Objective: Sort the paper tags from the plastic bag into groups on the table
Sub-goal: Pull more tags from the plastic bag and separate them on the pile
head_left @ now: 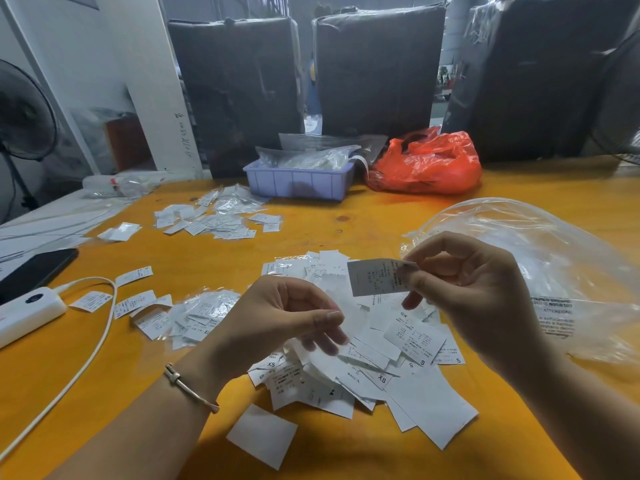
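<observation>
A large heap of white paper tags (398, 362) lies on the orange table (346, 220) in front of me. My right hand (464, 282) pinches one printed tag (374, 277) between thumb and fingers, lifted above the heap. My left hand (277, 317) hovers over the heap's left side with fingers loosely curled, holding nothing that I can see. A clear plastic bag (540, 265) lies crumpled at the right, behind my right hand. Smaller tag groups sit at the left (187, 317) and further back (214, 216).
A lilac tray (298, 183) with clear packets and a red plastic bag (426, 164) stand at the table's back. A white power bank (27, 313) with its cable and a dark phone (34, 268) lie at the left. Dark wrapped bales rise behind the table.
</observation>
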### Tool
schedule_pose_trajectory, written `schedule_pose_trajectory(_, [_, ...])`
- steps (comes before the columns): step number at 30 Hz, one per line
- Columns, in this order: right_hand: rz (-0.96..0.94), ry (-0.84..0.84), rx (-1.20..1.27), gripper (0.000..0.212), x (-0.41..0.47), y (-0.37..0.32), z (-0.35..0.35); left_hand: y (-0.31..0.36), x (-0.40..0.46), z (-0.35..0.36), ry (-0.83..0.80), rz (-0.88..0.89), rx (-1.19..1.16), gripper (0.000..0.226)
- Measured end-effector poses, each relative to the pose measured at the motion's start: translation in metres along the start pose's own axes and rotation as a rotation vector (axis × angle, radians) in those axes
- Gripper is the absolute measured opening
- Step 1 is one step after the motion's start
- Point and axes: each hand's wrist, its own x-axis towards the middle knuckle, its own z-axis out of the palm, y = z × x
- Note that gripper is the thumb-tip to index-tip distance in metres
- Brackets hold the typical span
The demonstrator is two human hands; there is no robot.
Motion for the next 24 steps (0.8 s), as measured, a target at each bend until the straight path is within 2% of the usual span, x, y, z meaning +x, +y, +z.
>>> schedule_pose_trajectory(11, [0.004, -0.045, -0.003, 0.009, -0.0006, -0.002, -0.0007, 0.0, -0.0011, -0.0003, -0.001, -0.001, -0.001, 0.014])
schedule_pose_trajectory(20, [0.078, -0.171, 0.029, 0.008, -0.001, 0.0023, 0.0, 0.0, -0.001, -0.0002, 0.0, -0.004, -0.012, 0.02])
schedule_pose_trajectory(24, [0.114, -0.104, 0.085, 0.007, 0.0023, 0.0034, -0.0048, 0.0006, -0.0007, 0.0002, -0.008, -0.001, -0.006, 0.021])
